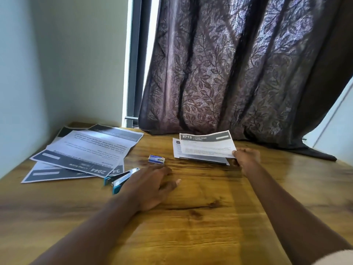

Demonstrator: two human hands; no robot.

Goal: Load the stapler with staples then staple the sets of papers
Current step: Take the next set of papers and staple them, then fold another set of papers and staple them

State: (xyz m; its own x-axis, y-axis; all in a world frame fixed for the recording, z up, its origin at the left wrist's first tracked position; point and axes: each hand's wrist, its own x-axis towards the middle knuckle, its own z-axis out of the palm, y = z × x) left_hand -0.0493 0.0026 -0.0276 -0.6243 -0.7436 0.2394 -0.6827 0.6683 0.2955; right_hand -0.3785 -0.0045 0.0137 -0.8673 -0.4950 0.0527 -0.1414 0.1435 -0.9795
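A blue and silver stapler [121,178] lies on the wooden table [200,217], hinged apart, just left of my left hand [152,186]. That hand hovers low over the wood with fingers straight, holding nothing. A small blue-and-white staple box [156,159] sits beyond its fingertips. My right hand [246,156] pinches the near right corner of a printed sheet headed 2713 [207,145], lifting it above another sheet [198,159] lying flat beneath.
Several printed sheets [84,153] are fanned out at the table's far left, one marked 2944. A dark leaf-patterned curtain [238,73] hangs behind the table and drapes onto its back right edge. A pale wall [47,73] borders the left side.
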